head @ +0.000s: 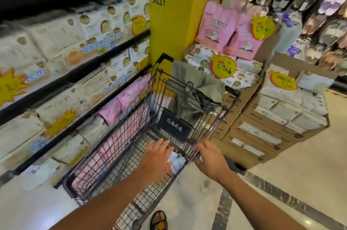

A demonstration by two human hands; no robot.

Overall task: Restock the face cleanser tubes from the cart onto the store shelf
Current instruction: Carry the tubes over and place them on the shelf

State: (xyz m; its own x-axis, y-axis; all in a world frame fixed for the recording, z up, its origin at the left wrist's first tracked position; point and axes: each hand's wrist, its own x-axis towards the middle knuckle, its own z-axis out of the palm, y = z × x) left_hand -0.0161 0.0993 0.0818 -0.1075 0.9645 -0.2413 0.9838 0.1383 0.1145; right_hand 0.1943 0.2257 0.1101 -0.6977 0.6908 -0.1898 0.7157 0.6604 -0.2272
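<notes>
Head view. A wire cart [120,147] stands beside the store shelf [75,76], with a grey cloth [195,79] draped over its far end. Pale tubes [178,162], blurred, lie in the cart near its right wall. The left hand [156,162], grip open and fingers spread, is over the tubes; contact cannot be told. The right hand [210,160], grip open, is at the cart's right rim.
</notes>
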